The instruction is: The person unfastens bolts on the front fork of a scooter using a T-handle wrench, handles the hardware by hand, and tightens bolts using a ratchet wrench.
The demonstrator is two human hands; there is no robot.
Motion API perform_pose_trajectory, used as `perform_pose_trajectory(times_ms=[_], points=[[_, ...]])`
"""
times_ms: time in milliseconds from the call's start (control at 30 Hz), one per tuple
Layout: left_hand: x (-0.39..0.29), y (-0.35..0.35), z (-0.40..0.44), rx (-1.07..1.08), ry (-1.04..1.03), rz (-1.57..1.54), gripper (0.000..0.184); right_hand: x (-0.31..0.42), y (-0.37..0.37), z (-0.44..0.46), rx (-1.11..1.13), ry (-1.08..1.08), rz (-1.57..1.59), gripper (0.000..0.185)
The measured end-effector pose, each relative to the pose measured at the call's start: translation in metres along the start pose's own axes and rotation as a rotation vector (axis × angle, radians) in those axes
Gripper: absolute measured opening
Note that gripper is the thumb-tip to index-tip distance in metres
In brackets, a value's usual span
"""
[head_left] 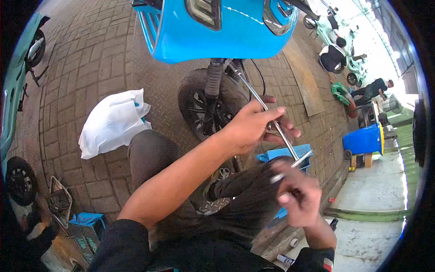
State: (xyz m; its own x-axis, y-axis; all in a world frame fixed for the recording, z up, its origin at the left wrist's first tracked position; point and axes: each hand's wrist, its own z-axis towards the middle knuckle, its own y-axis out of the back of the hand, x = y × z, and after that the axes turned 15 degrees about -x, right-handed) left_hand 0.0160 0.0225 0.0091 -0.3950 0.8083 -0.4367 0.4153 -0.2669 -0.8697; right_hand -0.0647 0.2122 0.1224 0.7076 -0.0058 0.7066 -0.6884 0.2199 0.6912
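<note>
Fingers of the left hand [253, 127] lie loosely around the shaft of a T-handle wrench [284, 136], thumb on the near side, fingertips on the far side. The right hand [301, 197] is at the crossbar, its fingers bent and smeared by motion; whether they grip the bar or only touch it cannot be told. The wrench slants up to the underside of a glossy blue scooter front panel [217, 43], beside the ribbed fork boot [214, 79] and above the front wheel [195, 102]. What its tip meets is hard to make out.

No brand can be read on the panel. Light blue handwriting marks a dark box [90, 233] at lower left, too small and tilted to read. A small white container [285, 259] at the bottom edge has a dark label, also illegible. The right sleeve [317, 258] bears a red and white patch, partly cut off.

A white cloth-like wrapping [113, 120] lies on the brick paving [88, 75], mostly hiding something blue. A light blue tray [299, 149] sits behind the wrench, partly covered by a knee. At upper right, a crouching person [335, 56] is near pale green scooters [326, 34]; another person [376, 88] is farther down, close to a blue wheeled bin [362, 139].
</note>
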Motion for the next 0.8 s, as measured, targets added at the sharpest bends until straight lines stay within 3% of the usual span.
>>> perform_pose_trajectory(times_ms=[33,100,133,167,200,267,300,333,367,533,600,633,700,800], points=[[0.002,0.001,0.001,-0.005,-0.005,0.000,0.040,-0.001,-0.013,0.003,0.030,0.134,-0.013,0.040],[0.008,0.002,0.005,0.039,-0.023,-0.101,0.044,-0.034,-0.038,-0.008,0.038,0.296,-0.129,0.038],[0.005,0.001,0.003,0.010,0.000,-0.097,0.047,-0.059,-0.039,-0.023,-0.094,0.201,-0.193,0.032],[0.006,0.001,0.003,0.008,-0.012,-0.105,0.047,-0.062,-0.029,-0.021,-0.145,-0.104,-0.182,0.029],[0.009,0.001,0.003,-0.001,-0.035,-0.070,0.047,-0.064,-0.019,-0.019,-0.218,-0.405,-0.159,0.041],[0.012,0.001,0.004,-0.030,-0.014,-0.057,0.049,-0.074,0.008,-0.012,-0.429,-0.562,0.061,0.047],[0.013,0.000,0.003,-0.025,0.003,-0.056,0.049,-0.067,0.024,0.000,-0.479,-0.588,0.154,0.065],[0.011,-0.001,0.002,-0.048,0.008,-0.031,0.049,-0.060,0.034,0.009,-0.587,-0.543,0.358,0.066],[0.010,-0.002,0.002,-0.071,0.007,-0.004,0.049,-0.044,0.040,0.005,-0.604,-0.545,0.359,0.066],[0.016,0.001,0.008,-0.031,-0.010,-0.001,0.046,-0.006,-0.001,-0.013,0.026,0.254,-0.043,0.061],[0.019,0.001,0.012,-0.006,-0.016,-0.116,0.047,-0.004,-0.013,-0.010,0.119,-0.622,0.102,0.040],[0.020,0.001,0.014,-0.015,-0.032,-0.127,0.047,-0.022,-0.009,-0.012,0.008,-0.735,0.254,0.036],[0.020,-0.002,0.013,-0.015,-0.029,-0.131,0.044,-0.051,0.011,-0.010,-0.110,-0.775,0.083,0.047],[0.019,0.000,0.018,0.002,-0.002,-0.143,0.042,-0.050,0.030,0.002,-0.412,-0.673,0.247,0.048]])
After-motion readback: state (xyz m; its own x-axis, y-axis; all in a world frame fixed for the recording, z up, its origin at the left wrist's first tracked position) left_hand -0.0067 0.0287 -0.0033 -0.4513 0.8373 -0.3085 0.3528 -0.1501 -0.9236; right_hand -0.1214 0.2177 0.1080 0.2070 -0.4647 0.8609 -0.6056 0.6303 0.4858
